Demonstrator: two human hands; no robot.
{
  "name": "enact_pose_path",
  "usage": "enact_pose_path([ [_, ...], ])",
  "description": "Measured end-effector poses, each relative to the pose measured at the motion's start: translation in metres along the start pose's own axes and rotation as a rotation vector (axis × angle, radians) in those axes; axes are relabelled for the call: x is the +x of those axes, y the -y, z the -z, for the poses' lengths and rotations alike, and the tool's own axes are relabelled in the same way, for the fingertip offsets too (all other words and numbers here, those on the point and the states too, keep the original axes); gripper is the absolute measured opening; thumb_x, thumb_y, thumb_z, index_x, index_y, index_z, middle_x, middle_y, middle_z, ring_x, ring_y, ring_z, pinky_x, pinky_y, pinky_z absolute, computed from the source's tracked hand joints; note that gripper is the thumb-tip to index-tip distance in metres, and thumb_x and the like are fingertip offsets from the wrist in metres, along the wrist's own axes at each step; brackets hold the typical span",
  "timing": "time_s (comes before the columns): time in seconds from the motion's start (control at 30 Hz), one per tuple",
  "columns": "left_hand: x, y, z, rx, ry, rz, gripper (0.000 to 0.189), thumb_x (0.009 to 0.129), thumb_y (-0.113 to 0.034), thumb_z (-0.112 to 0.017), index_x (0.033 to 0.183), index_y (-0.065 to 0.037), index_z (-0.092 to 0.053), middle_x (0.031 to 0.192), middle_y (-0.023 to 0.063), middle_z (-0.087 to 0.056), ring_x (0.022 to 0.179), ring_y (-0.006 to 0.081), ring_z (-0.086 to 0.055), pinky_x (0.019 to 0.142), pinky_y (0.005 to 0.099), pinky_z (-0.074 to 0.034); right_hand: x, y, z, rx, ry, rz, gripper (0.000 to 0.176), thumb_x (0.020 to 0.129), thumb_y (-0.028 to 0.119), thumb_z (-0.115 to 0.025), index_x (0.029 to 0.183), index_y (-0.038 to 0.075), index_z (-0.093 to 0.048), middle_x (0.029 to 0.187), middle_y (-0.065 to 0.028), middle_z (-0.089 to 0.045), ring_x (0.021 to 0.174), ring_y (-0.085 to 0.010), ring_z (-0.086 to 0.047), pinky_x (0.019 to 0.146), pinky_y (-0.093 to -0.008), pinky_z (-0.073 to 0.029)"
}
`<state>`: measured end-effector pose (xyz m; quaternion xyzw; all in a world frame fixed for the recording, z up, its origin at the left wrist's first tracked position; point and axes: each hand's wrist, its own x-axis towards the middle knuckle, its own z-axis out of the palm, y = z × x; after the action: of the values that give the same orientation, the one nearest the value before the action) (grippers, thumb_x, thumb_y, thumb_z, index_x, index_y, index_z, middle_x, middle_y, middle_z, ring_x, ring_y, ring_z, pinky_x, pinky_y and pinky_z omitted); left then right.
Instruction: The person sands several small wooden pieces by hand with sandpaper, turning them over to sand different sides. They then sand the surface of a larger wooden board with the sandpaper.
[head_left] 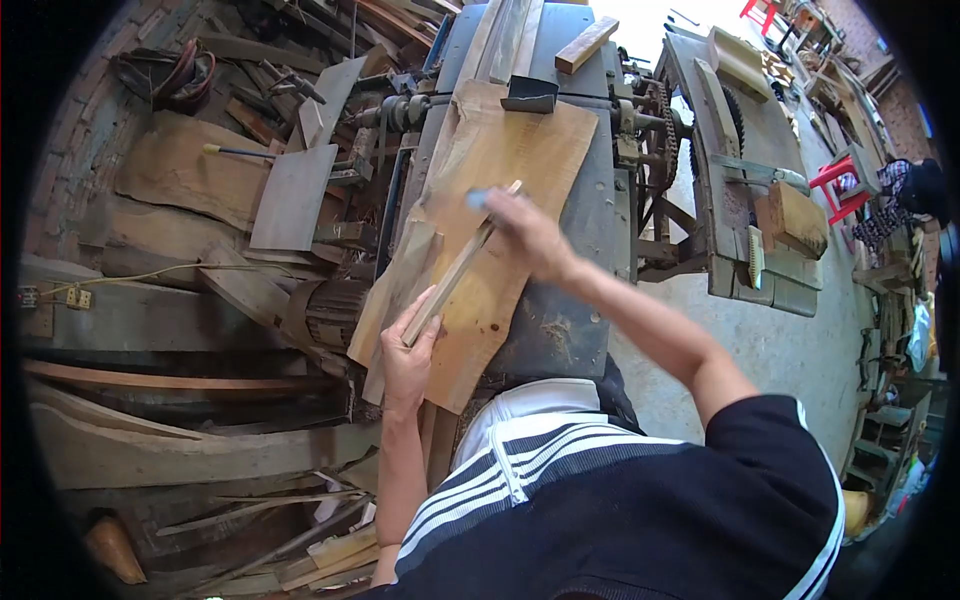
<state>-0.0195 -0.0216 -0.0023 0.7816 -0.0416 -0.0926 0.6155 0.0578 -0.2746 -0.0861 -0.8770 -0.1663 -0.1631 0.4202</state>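
My left hand (408,352) is closed round the near end of a narrow wooden strip (450,283), which slants up and away over a wide wooden board (540,150). Near the strip's far end, my right hand (520,228) is blurred by motion, its fingers bent round something small and bluish (478,199) that I cannot make out. The wide board lies on a grey metal machine table (580,270). A rough-edged piece of wood (408,265) lies along the board's left side.
A dark curved piece (530,96) and a short wood block (587,45) lie at the back. Right of the machine stands a saw table (735,215) with wood blocks (797,220). Stacked boards and a motor (335,312) are at the left. A person (890,205) is at the far right.
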Motion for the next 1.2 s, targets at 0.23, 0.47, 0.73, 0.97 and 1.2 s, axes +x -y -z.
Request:
enact_pose_path([
  [0.23,-0.003,0.012,0.001,-0.123,-0.003,0.096,0.039,0.096,-0.001,-0.062,0.135,0.005,-0.060,0.111,0.0049,-0.070,0.091,0.0087,-0.062,0.082,0.0251,-0.051,-0.003,0.014,0.012,0.124,0.075,0.017,0.059,0.083,-0.008,-0.059,0.140,0.008,-0.055,0.150,-0.0137,-0.051,0.141,-0.0298,-0.045,0.120,-0.0408,-0.035],
  [0.47,-0.002,0.033,0.011,-0.133,0.060,0.097,0.039,0.098,-0.004,-0.063,0.135,0.006,-0.058,0.119,0.0104,-0.070,0.110,0.0155,-0.066,0.095,0.0289,-0.053,-0.031,0.089,-0.004,0.093,0.133,0.172,0.070,0.079,-0.005,-0.064,0.147,0.008,-0.049,0.151,-0.0176,-0.048,0.141,-0.0331,-0.045,0.120,-0.0446,-0.034],
  [0.73,-0.003,0.021,0.008,-0.069,0.041,0.128,0.044,0.095,-0.006,-0.067,0.137,0.003,-0.058,0.117,0.0089,-0.070,0.107,0.0128,-0.066,0.093,0.0257,-0.050,0.004,-0.043,0.007,-0.237,0.066,0.007,0.046,0.098,0.007,-0.055,0.144,0.006,-0.051,0.150,-0.0169,-0.049,0.141,-0.0316,-0.043,0.119,-0.0415,-0.035],
  [0.97,-0.004,0.031,0.024,-0.751,0.040,0.309,0.043,0.104,-0.016,-0.056,0.138,0.010,-0.050,0.132,0.0193,-0.060,0.123,0.0284,-0.062,0.102,0.0371,-0.055,-0.004,-0.041,0.013,-0.239,0.080,0.042,0.043,0.100,0.010,-0.053,0.143,0.004,-0.051,0.150,-0.0190,-0.048,0.141,-0.0345,-0.043,0.116,-0.0419,-0.038],
  [1.2,-0.003,0.045,0.019,-0.982,-0.008,0.398,0.040,0.104,-0.006,-0.049,0.137,0.015,-0.046,0.137,0.0281,-0.054,0.128,0.0346,-0.057,0.110,0.0395,-0.051,-0.016,-0.036,0.019,-0.269,0.051,0.007,0.046,0.098,0.008,-0.054,0.143,0.003,-0.050,0.150,-0.0185,-0.048,0.141,-0.0336,-0.043,0.116,-0.0407,-0.038],
])
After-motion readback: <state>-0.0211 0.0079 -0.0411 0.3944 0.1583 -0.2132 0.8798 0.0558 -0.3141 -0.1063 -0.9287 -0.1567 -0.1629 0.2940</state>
